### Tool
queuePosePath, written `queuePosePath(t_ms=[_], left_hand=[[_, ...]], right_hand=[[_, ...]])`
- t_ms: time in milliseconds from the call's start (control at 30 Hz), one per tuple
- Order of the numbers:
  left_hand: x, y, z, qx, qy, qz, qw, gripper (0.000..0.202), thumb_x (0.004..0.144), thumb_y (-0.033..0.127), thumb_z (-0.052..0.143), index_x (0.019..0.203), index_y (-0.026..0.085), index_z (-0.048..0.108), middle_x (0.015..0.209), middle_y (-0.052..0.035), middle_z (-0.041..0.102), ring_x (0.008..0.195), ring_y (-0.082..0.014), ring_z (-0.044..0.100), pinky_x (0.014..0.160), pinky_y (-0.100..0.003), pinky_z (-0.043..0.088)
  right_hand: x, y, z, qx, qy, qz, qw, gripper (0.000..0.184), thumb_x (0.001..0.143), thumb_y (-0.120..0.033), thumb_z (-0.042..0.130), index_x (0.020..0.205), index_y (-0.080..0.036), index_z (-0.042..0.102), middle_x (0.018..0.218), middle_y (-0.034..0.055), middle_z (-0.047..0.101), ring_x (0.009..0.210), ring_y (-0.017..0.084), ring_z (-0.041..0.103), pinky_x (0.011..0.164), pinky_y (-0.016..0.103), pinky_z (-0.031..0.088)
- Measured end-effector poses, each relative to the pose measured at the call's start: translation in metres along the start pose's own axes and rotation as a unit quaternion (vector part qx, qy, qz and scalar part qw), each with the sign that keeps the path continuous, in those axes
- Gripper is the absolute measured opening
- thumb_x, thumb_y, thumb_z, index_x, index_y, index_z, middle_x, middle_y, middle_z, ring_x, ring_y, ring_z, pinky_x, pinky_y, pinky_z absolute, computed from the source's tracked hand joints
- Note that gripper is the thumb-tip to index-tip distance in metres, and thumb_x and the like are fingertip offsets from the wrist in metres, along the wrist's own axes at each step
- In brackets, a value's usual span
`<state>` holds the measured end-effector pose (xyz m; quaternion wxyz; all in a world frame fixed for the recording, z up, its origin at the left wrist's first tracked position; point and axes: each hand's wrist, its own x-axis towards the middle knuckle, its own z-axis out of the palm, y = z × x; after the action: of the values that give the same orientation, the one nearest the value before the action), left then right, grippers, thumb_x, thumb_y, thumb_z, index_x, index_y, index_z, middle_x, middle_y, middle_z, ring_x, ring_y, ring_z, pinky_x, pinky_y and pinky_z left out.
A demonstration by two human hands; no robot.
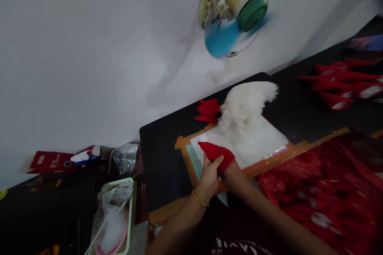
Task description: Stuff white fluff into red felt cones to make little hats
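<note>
A pointed red felt cone, like a small hat (214, 151), is held over the near left part of the white work sheet (260, 137), its tip toward the upper left. Around its outside wraps my left hand (211, 171), thumb on top, with a gold bangle at the wrist. My right hand (229, 175) reaches into the cone's open end, so its fingers are hidden. Just beyond the cone lies a fluffy heap of white stuffing (243, 101). Several flat red cones (208, 110) rest in a stack to its left.
Stuffed red cones (341, 81) pile up at the right of the black table (161, 163). A red plastic bag (323, 191) of red pieces sits at the near right. The wall fan (236, 12) hangs above, blades blurred. A pale green basket (131, 207) stands lower left.
</note>
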<state>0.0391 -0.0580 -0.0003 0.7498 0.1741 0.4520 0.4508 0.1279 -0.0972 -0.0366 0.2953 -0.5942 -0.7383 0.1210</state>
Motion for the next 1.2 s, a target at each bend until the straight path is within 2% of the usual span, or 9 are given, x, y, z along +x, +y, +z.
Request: queuePosePath(t_ms=[233, 400, 533, 600, 700, 800, 933, 1067, 1200], left_hand=[[0.012, 0.021, -0.021, -0.076, 0.002, -0.074, 0.994, 0.035, 0.059, 0.022, 0.083, 0.089, 0.014, 0.065, 0.089, -0.0062, 0.069, 0.077, -0.0185, 0.066, 0.078, -0.032, 0.052], [0.003, 0.02, -0.015, -0.09, -0.016, -0.089, 0.992, 0.044, 0.066, 0.032, 0.083, 0.104, 0.016, 0.066, 0.107, -0.0103, 0.07, 0.092, -0.0229, 0.067, 0.085, -0.034, 0.054], [0.01, 0.017, -0.011, -0.087, 0.041, -0.116, 0.989, 0.046, 0.071, 0.04, 0.081, 0.105, 0.014, 0.066, 0.106, -0.0135, 0.069, 0.091, -0.0247, 0.068, 0.089, -0.037, 0.054], [0.016, 0.018, -0.016, -0.112, 0.06, -0.132, 0.983, 0.041, 0.071, 0.037, 0.08, 0.101, 0.014, 0.065, 0.1, -0.012, 0.069, 0.087, -0.0236, 0.068, 0.09, -0.038, 0.054], [0.022, 0.022, -0.025, -0.152, 0.061, -0.133, 0.978, 0.043, 0.071, 0.04, 0.079, 0.103, 0.015, 0.064, 0.103, -0.0098, 0.068, 0.092, -0.0238, 0.067, 0.095, -0.041, 0.052], [0.02, 0.023, -0.025, -0.125, 0.053, -0.16, 0.978, 0.046, 0.07, 0.045, 0.079, 0.102, 0.016, 0.063, 0.101, -0.0095, 0.068, 0.09, -0.025, 0.066, 0.092, -0.043, 0.052], [0.005, 0.013, -0.011, -0.088, 0.045, -0.199, 0.975, 0.042, 0.074, 0.045, 0.076, 0.1, 0.013, 0.064, 0.094, -0.0101, 0.068, 0.076, -0.0224, 0.066, 0.076, -0.036, 0.055], [-0.005, 0.006, -0.001, -0.077, 0.064, -0.186, 0.978, 0.032, 0.081, 0.035, 0.072, 0.102, 0.012, 0.064, 0.09, -0.0085, 0.068, 0.071, -0.0177, 0.064, 0.066, -0.026, 0.053], [-0.002, 0.012, -0.007, -0.099, 0.062, -0.168, 0.979, 0.032, 0.083, 0.032, 0.07, 0.107, 0.012, 0.064, 0.097, -0.0111, 0.069, 0.08, -0.0206, 0.066, 0.074, -0.03, 0.055]], right_hand=[[-0.03, 0.006, -0.036, 0.027, 0.034, -0.068, 0.997, 0.051, 0.092, -0.005, 0.037, 0.139, -0.017, 0.052, 0.138, 0.0108, 0.048, 0.13, 0.021, 0.044, 0.104, 0.041, 0.048], [-0.022, 0.002, -0.016, -0.023, -0.011, -0.108, 0.994, 0.039, 0.087, -0.004, 0.038, 0.112, -0.009, 0.067, 0.11, 0.0151, 0.061, 0.116, 0.025, 0.052, 0.101, 0.047, 0.048], [-0.021, 0.001, -0.016, 0.066, -0.074, -0.104, 0.99, 0.042, 0.089, -0.007, 0.036, 0.12, -0.014, 0.064, 0.116, 0.012, 0.059, 0.114, 0.022, 0.053, 0.099, 0.041, 0.05], [-0.026, 0.007, -0.027, 0.125, -0.029, -0.065, 0.99, 0.041, 0.095, -0.01, 0.035, 0.127, -0.019, 0.059, 0.121, 0.0088, 0.058, 0.114, 0.018, 0.055, 0.098, 0.036, 0.05], [-0.027, 0.022, -0.044, 0.16, 0.096, 0.084, 0.979, 0.033, 0.096, -0.026, 0.051, 0.129, -0.021, 0.054, 0.121, 0.0093, 0.056, 0.102, 0.016, 0.058, 0.086, 0.03, 0.054], [-0.015, 0.034, -0.047, 0.208, 0.054, 0.149, 0.965, 0.051, 0.087, -0.034, 0.065, 0.133, -0.017, 0.05, 0.114, 0.0098, 0.055, 0.085, 0.013, 0.055, 0.068, 0.023, 0.052], [0.008, 0.035, -0.033, 0.189, -0.087, 0.15, 0.967, 0.041, 0.077, -0.014, 0.059, 0.117, -0.016, 0.058, 0.104, 0.0049, 0.058, 0.086, 0.012, 0.055, 0.078, 0.023, 0.048], [0.01, 0.029, -0.022, 0.133, -0.041, 0.153, 0.978, 0.025, 0.078, -0.008, 0.047, 0.098, -0.015, 0.059, 0.098, 0.0056, 0.059, 0.09, 0.015, 0.055, 0.079, 0.025, 0.047], [-0.006, 0.027, -0.026, 0.161, 0.016, 0.079, 0.984, 0.045, 0.08, -0.015, 0.052, 0.125, -0.017, 0.051, 0.126, 0.011, 0.052, 0.116, 0.022, 0.049, 0.097, 0.037, 0.046]])
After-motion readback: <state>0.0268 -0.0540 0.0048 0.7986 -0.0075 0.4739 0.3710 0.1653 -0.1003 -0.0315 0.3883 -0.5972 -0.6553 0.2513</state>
